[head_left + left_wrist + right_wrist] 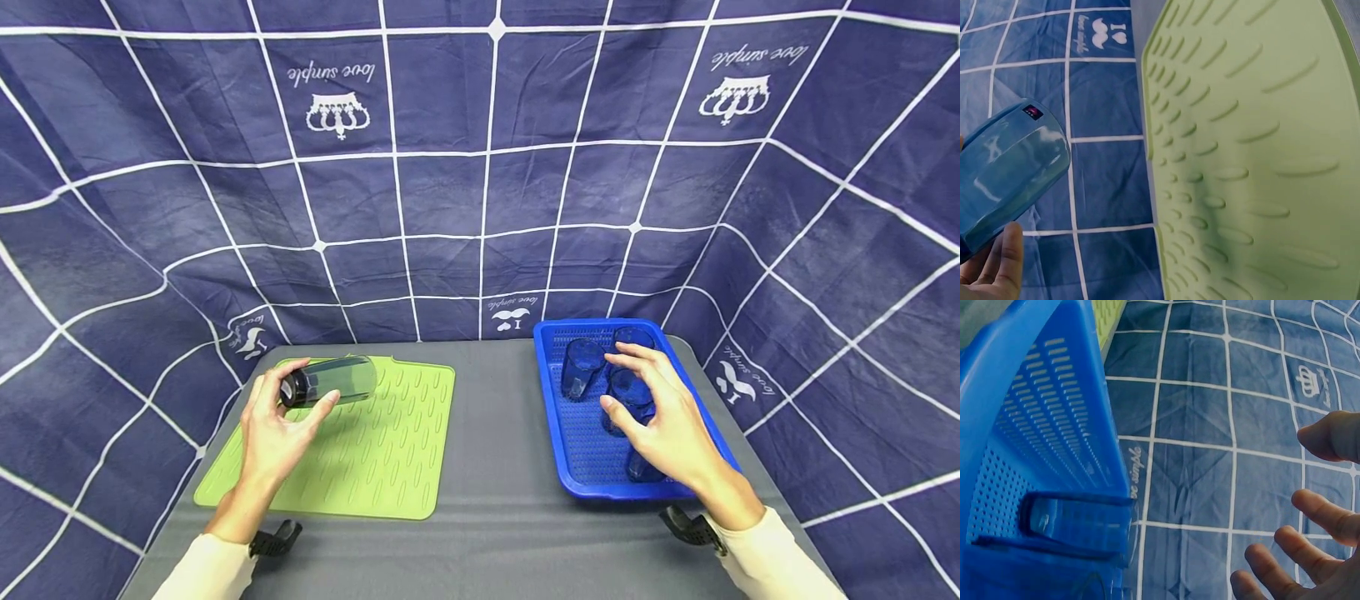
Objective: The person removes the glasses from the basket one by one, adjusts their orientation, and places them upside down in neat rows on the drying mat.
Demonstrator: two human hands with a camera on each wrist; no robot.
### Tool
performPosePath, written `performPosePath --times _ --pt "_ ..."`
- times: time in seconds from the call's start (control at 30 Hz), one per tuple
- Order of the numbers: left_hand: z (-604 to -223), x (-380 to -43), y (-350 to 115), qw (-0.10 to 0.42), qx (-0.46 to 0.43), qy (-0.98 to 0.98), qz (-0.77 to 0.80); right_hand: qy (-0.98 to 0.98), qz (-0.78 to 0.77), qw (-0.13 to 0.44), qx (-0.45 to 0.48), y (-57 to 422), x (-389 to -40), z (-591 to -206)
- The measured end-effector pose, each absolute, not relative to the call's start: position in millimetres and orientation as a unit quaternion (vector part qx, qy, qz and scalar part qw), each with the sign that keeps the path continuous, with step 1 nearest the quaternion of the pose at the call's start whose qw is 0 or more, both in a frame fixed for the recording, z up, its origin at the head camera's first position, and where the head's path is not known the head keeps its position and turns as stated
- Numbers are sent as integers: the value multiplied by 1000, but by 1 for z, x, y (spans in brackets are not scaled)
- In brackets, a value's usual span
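My left hand (273,433) grips a clear bluish drinking glass (345,379) between thumb and fingers. The glass lies tilted on its side over the green drying mat (397,454), its dark end toward the palm. A small dark label shows near the other end of this glass (1016,169) in the left wrist view. Over the blue plastic basket (553,425), my right hand (667,425) has its thumb and fingers spread, with nothing between them. Several drinking glasses stand in the basket, one (582,368) at its left side; the right hand partly hides others.
A grey tabletop (495,450) runs between the mat on the left and the basket on the right. Blue cloth (442,200) with white grid lines hangs behind and at both sides. The basket's perforated walls rise around the glasses.
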State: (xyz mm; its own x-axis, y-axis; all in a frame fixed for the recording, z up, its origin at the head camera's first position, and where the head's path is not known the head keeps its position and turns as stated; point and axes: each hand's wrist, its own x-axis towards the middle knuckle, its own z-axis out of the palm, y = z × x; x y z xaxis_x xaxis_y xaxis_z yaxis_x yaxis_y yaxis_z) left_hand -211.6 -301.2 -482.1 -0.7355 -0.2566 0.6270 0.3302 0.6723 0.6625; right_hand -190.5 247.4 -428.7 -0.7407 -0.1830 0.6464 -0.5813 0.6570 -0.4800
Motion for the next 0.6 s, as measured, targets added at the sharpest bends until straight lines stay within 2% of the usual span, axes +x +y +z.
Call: performPosePath --times 0.23,0.6 --pt "-483 -221 -313 385 -30 -845 -369 -868 331 294 224 257 -192 -426" --pt "-490 -234 -333 379 11 -860 -342 -874 316 297 218 272 -194 -426"
